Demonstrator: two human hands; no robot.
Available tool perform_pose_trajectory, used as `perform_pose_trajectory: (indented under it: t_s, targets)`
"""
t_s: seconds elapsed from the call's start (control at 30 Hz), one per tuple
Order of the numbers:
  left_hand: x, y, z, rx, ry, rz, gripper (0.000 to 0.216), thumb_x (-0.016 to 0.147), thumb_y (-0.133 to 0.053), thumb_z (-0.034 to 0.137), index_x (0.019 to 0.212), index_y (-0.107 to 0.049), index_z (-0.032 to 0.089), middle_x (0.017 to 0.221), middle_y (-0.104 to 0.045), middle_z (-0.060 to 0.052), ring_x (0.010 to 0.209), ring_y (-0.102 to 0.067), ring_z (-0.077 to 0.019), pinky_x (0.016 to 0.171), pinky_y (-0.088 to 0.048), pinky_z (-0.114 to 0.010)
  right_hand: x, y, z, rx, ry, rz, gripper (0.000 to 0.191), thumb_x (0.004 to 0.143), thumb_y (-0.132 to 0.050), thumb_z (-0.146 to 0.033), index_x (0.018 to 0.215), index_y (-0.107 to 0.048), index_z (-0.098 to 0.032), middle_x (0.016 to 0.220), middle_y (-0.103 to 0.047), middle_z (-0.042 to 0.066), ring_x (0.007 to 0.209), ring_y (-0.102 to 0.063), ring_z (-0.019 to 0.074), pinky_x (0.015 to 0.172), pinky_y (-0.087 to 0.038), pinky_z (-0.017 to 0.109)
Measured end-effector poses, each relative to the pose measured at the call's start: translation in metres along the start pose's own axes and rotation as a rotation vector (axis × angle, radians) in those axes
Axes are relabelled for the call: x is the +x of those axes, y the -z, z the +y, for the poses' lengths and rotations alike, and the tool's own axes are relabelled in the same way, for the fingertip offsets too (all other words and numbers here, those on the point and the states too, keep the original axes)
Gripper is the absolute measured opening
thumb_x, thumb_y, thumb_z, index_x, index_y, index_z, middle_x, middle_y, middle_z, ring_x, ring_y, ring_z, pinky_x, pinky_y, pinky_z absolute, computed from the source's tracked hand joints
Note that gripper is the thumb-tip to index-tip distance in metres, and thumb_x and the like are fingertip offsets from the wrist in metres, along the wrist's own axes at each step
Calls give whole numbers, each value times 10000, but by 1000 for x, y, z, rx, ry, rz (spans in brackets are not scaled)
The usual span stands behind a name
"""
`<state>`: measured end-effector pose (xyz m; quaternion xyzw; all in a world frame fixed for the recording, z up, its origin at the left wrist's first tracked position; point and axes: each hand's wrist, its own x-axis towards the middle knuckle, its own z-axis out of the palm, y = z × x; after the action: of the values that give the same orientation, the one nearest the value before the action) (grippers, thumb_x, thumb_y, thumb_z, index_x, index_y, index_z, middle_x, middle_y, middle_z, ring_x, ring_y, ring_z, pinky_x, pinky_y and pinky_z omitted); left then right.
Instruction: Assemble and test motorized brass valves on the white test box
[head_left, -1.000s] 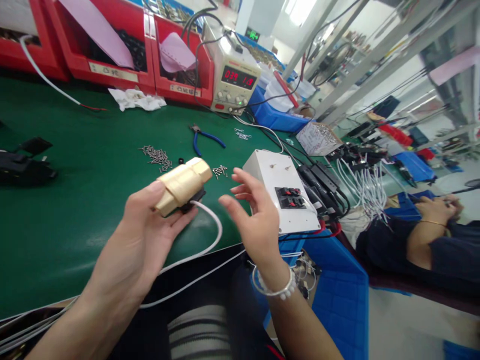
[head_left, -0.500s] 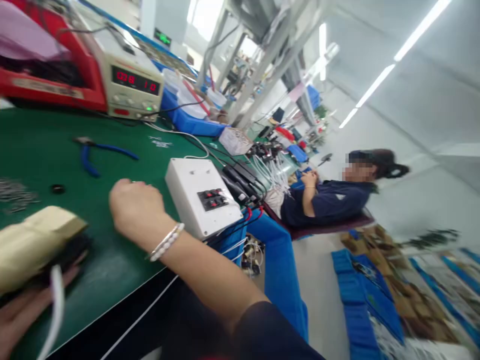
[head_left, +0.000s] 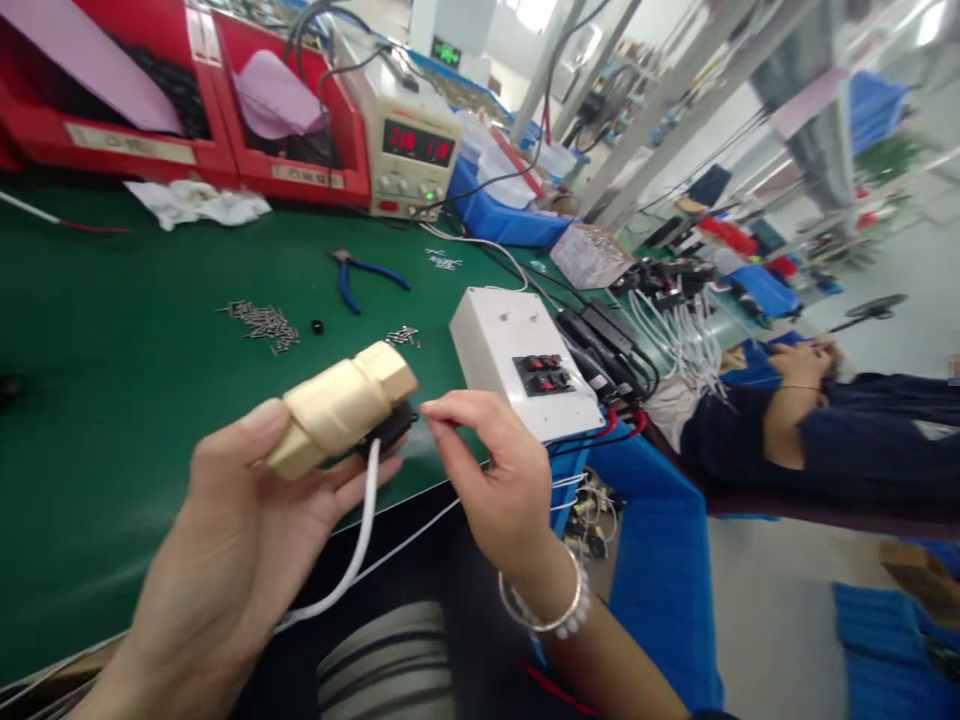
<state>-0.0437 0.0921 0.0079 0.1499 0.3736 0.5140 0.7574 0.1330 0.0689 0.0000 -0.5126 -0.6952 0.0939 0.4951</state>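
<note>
My left hand [head_left: 232, 510] is wrapped round a brass valve body [head_left: 337, 405] with hexagonal ends, held tilted above the green bench. A black housing [head_left: 394, 428] sits on the valve's underside, and a white cable [head_left: 367, 520] runs down from it. Close to the housing's right end is my right hand [head_left: 506, 470], thumb and forefinger pinched together. Whatever is between those fingertips is too small to make out. Beyond the valve lie a small heap of screws [head_left: 403, 337], a larger heap of screws [head_left: 264, 325] and a small black ring [head_left: 317, 327].
Blue-handled pliers [head_left: 367, 275] lie farther back. A white box with terminals [head_left: 517, 350] stands right of my hands. Red bins [head_left: 292, 170] and a power supply [head_left: 412, 150] line the back. A blue crate [head_left: 660, 560] and a seated person [head_left: 862, 430] are at right.
The view has swung left. My right hand has lifted from low over the bench and come beside the valve. The valve in my left hand now shows fully.
</note>
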Motion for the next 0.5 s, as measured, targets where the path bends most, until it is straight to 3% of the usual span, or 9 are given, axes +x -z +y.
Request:
perform_pose_trajectory:
  t_s: [0.13, 0.33, 0.5]
  targets:
    - [-5, -22, -9, 51, 9, -55, 361, 856, -688, 423, 1112, -787, 188, 1195, -770, -118, 1129, -715, -344, 855, -666, -432, -5, 0, -10, 8, -10, -12, 128, 961, -621, -72, 1027, -648, -178, 1009, -710, 11, 972, -680, 104, 906, -574, 234]
    - [-6, -28, -14, 91, 58, -67, 394, 866, -686, 473, 1105, -790, 178, 1204, -766, -126, 1124, -713, -340, 892, -649, -418, -9, 1, -6, -34, 73, -31, 108, 971, -621, -72, 979, -669, -168, 987, -727, 20, 958, -688, 120, 896, -584, 262]
    - [-7, -27, -14, 23, 151, -52, 448, 853, -674, 433, 1223, -736, 187, 1281, -738, -120, 1198, -674, -358, 946, -631, -447, -13, -2, -1, -69, 146, 46, 130, 968, -610, -64, 1007, -676, -169, 1002, -724, 48, 975, -679, 139, 889, -598, 291]
